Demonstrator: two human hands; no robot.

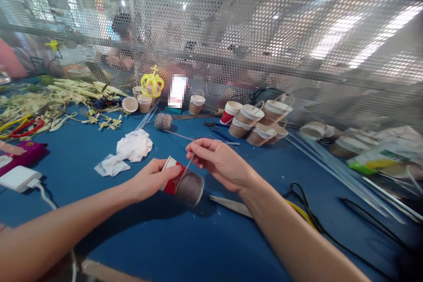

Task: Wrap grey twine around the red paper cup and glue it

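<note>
My left hand (153,179) is closed around the red and white upper part of a paper cup (190,188), tilted on its side above the table. Grey-brown yarn is wound round the cup's other end. Between the pinched thumb and fingers of my right hand (216,158) runs a strand of yarn (187,168), taut from the cup. From there the strand leads back to a yarn ball (163,121) on the blue table. Scissors (231,205) lie under my right forearm, which hides part of them.
Several yarn-wrapped cups with handles (250,114) are stacked behind my right hand. Crumpled white tissue (135,145) lies left of the cup. A white charger (20,179) and plant scraps (62,92) are at left. Clear sticks (343,176) lie right. A perforated metal screen (211,22) stands behind.
</note>
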